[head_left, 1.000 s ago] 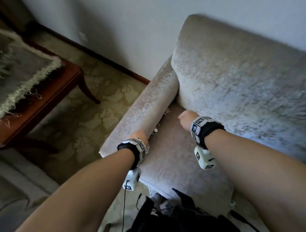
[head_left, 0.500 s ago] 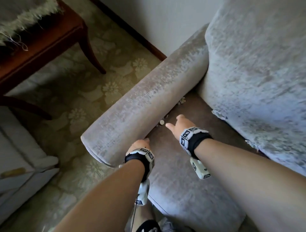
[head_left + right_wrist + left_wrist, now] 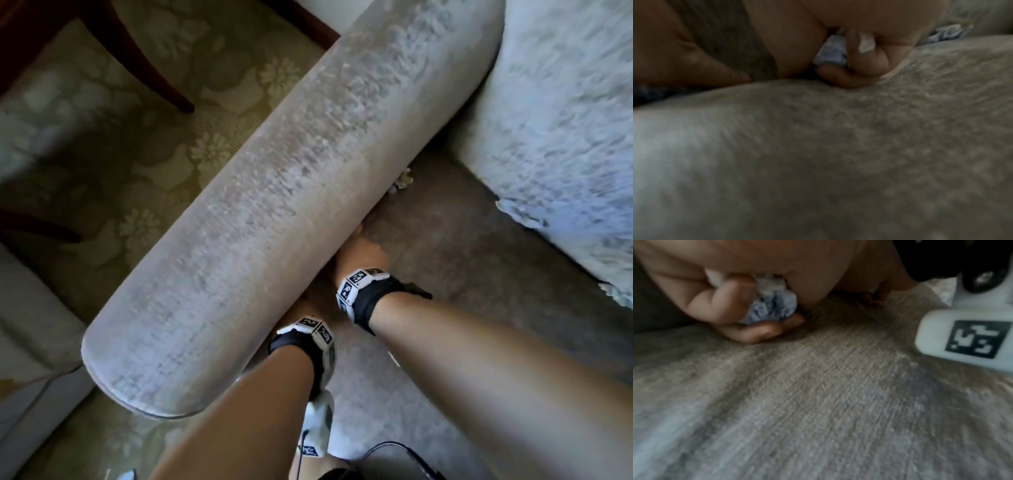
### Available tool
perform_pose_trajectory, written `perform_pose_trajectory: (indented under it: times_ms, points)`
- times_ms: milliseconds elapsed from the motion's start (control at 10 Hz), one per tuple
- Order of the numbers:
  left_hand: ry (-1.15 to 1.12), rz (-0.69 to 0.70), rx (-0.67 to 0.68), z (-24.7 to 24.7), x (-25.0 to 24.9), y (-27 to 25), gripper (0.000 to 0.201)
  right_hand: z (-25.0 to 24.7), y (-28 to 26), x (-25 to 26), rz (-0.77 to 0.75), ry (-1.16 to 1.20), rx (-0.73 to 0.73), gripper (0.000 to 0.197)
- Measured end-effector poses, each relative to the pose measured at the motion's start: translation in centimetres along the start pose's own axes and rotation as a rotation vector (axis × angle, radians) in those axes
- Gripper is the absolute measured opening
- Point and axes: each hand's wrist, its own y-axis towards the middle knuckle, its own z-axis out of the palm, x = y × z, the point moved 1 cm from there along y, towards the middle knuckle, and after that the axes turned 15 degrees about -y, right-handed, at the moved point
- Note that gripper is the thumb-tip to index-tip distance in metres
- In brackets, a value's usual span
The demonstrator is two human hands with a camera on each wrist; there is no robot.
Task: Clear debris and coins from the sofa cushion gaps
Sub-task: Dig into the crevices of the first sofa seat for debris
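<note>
My left hand [image 3: 748,313] lies low on the seat cushion [image 3: 455,260], beside the armrest [image 3: 274,212], which hides most of it in the head view. Its fingers curl round a crumpled wad of white and pale blue paper [image 3: 774,305]. My right hand [image 3: 363,253] reaches into the gap between armrest and cushion. It grips scraps of white paper [image 3: 830,53] in curled fingers. A small clump of debris [image 3: 402,180] sits farther back in the same gap. No coin shows in any view.
White paper scraps [image 3: 520,212] stick out along the gap under the backrest [image 3: 565,120]. A dark wooden table leg [image 3: 150,68] stands on the patterned carpet [image 3: 137,154] left of the armrest. A black cable [image 3: 404,452] lies near the seat's front edge.
The view has dropped closer over the armrest. My right hand has gone down into the armrest gap, and my left hand has slid under the armrest's edge. The coin seen earlier is hidden.
</note>
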Motion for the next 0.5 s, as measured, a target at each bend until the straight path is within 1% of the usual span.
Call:
perform_pose_trajectory:
  times_ms: [100,200,300,400,500]
  points:
    - [-0.139,-0.054,0.048,2.1,0.6,5.3,0.050,2.1,2.5,0.0,-0.011,-0.045,-0.051,0.031]
    - [-0.005,-0.065,0.070,2.3,-0.7,5.6,0.048,2.9,3.7,-0.1,-0.049,-0.036,-0.018,0.027]
    - [0.137,-0.165,0.034,1.8,-1.4,3.7,0.047,2.9,3.7,-0.7,-0.061,-0.022,-0.072,0.027]
    - [0.277,-0.016,-0.043,1.7,-0.6,2.0,0.054,1.7,2.4,-1.0,-0.072,0.118,-0.105,0.028]
    - [0.332,0.158,-0.115,1.9,0.8,1.6,0.057,0.0,0.8,-3.0,-0.012,0.259,-0.107,0.028]
